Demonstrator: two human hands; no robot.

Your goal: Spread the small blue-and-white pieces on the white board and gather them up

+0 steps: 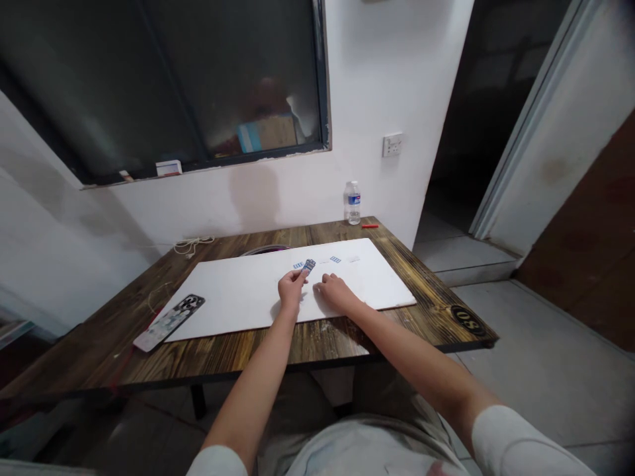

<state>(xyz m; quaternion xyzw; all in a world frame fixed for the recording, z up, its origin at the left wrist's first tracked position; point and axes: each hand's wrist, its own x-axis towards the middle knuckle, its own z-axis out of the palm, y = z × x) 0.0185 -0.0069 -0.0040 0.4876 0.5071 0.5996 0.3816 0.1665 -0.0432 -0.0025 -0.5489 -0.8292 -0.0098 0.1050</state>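
Observation:
My left hand (292,289) pinches a small fan of blue-and-white patterned cards (308,266) over the white board (233,291). Just right of it, my right hand (337,291) rests low at the board with its fingers curled down. Anything under those fingers is hidden or too small to make out. Beyond the hands lie a patterned card (298,265) on the left and another blue-patterned card (335,260) on the right. A pale card (353,259) lies farther right, and a faint, thin pale shape sits between them.
The board lies on a dark wooden table (421,277). A phone (169,322) overlaps its left end. A water bottle (354,203) and red pen-like stick (370,226) are at the back right. A white cable (191,246) is at the back left, a round object (264,250) behind the board.

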